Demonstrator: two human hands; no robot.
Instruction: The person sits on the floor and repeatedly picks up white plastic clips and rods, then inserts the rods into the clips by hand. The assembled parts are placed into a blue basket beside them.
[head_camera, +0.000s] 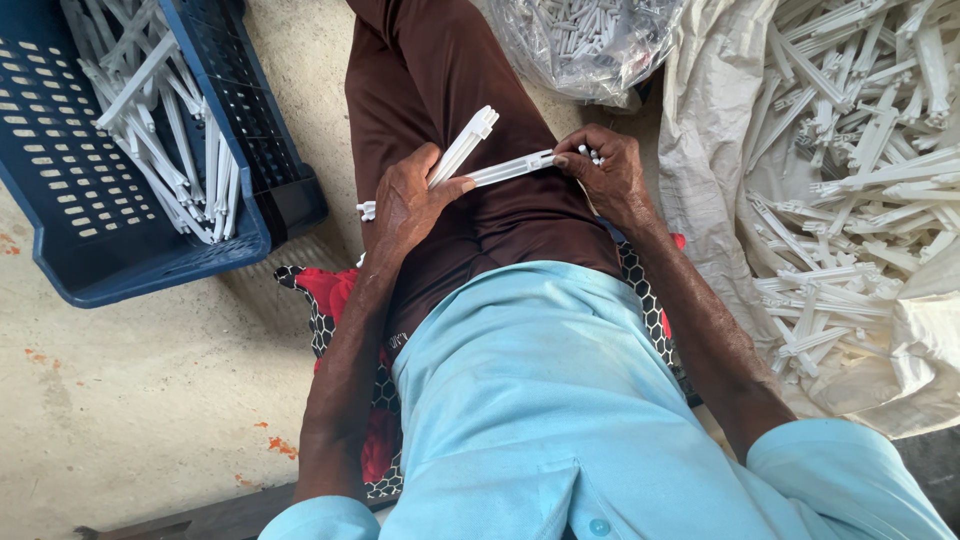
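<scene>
Over the lap, the left hand (405, 205) is clenched around two long white plastic strips (470, 150) (they fan apart at the far ends). The right hand (605, 170) pinches the lower strip's end and holds small white pegs (590, 153). A blue crate (120, 200) of strips sits left; a white sack (720, 130) of them lies right.

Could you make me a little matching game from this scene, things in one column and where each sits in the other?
Things:
1. blue crate
2. clear plastic bag
3. white sack
4. long white plastic strip

Places:
a. spread open on the person's right, heaped with white parts
b. held between the left hand and right hand
c. on the floor to the person's left
d. just beyond the knee, full of small white pieces

Pairs: 1-c, 2-d, 3-a, 4-b
</scene>
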